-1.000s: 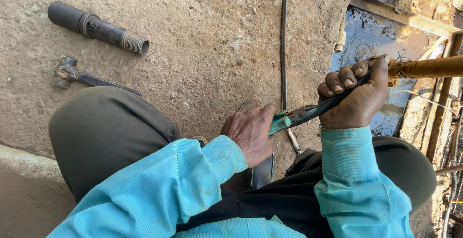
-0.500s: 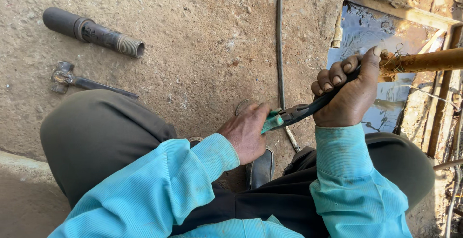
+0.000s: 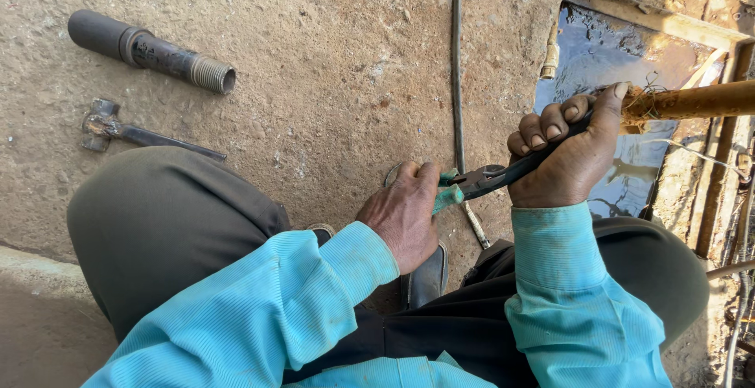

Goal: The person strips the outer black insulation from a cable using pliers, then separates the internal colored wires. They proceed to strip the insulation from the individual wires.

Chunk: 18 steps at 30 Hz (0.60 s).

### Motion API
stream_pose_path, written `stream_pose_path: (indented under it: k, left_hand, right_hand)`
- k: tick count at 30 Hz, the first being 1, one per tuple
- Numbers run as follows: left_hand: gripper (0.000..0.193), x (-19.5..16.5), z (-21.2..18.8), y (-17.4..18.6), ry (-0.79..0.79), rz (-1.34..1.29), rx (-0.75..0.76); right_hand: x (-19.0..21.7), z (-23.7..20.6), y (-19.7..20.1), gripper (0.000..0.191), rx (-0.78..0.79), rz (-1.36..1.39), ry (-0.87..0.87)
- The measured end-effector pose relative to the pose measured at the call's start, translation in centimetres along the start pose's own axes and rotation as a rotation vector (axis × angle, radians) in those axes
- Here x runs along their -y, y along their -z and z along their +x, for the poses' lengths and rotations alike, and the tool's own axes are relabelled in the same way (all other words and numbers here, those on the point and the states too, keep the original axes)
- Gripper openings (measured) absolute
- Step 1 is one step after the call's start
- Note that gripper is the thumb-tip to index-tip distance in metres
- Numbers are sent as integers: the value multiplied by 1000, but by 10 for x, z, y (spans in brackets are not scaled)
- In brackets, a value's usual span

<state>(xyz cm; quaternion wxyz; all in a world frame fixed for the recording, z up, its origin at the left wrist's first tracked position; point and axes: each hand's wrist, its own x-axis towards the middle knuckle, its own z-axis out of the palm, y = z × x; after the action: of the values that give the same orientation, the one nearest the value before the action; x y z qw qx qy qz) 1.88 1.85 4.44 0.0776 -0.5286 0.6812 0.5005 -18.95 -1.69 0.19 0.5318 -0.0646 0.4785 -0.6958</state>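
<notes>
Rough, sandy concrete floor [image 3: 330, 66] fills most of the view, ending at the right in a pit of dark water [image 3: 621, 66]. The person crouches here in turquoise sleeves; the left hand [image 3: 405, 215] is closed around the green grip end of a pair of pliers [image 3: 480, 181], while the right hand [image 3: 570, 152] is clamped over the tool's dark farther part and presses against the end of a rusty pipe [image 3: 692, 101] reaching across the pit (fibres wrap its tip). A thin rod [image 3: 456, 66] runs along the floor beneath the pliers. Well apart at upper left lie a threaded pipe piece [image 3: 149, 50] and a hammer [image 3: 134, 131].
</notes>
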Motion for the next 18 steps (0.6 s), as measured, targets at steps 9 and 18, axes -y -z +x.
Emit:
stream_pose_path:
  k: [9, 18]
  left_hand:
    - [30, 20, 19, 15, -235, 383, -372]
    - [30, 33, 37, 32, -513, 517, -782]
  right_hand:
    - [-2, -4, -4, 48, 69, -98, 32]
    - [-11, -14, -13, 52, 137, -312, 165]
